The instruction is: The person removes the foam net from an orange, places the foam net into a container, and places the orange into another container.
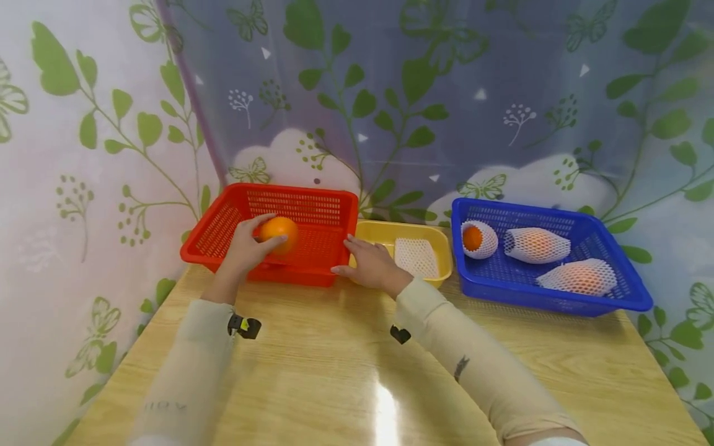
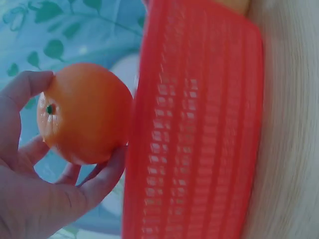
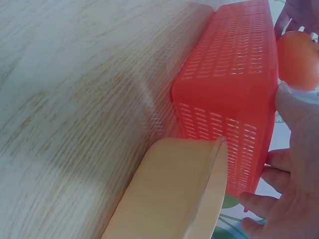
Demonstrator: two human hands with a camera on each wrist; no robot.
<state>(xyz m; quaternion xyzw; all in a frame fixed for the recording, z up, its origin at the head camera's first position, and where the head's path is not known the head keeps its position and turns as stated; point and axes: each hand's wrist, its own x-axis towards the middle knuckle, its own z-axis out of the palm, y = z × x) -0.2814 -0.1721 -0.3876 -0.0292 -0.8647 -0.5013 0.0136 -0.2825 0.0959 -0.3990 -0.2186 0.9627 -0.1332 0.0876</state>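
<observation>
My left hand (image 1: 249, 248) holds an orange (image 1: 281, 234) over the red basket (image 1: 326, 275), with the thumb on one side and fingers on the other. In the left wrist view the orange (image 2: 87, 114) shows its small green stem mark, beside the red basket's rim (image 2: 137, 149). My right hand (image 1: 372, 263) rests at the right rim of the red basket, its fingers spread and relaxed. The right wrist view shows that hand (image 3: 294, 184) with its thumb and fingertips touching the rim.
A yellow tub (image 1: 376, 229) with a white foam net (image 1: 416, 257) stands right of the red basket. Farther right, a blue basket (image 1: 502, 291) holds several net-wrapped fruits (image 1: 537, 244). A patterned curtain (image 1: 390, 93) hangs behind the wooden table (image 1: 312, 371).
</observation>
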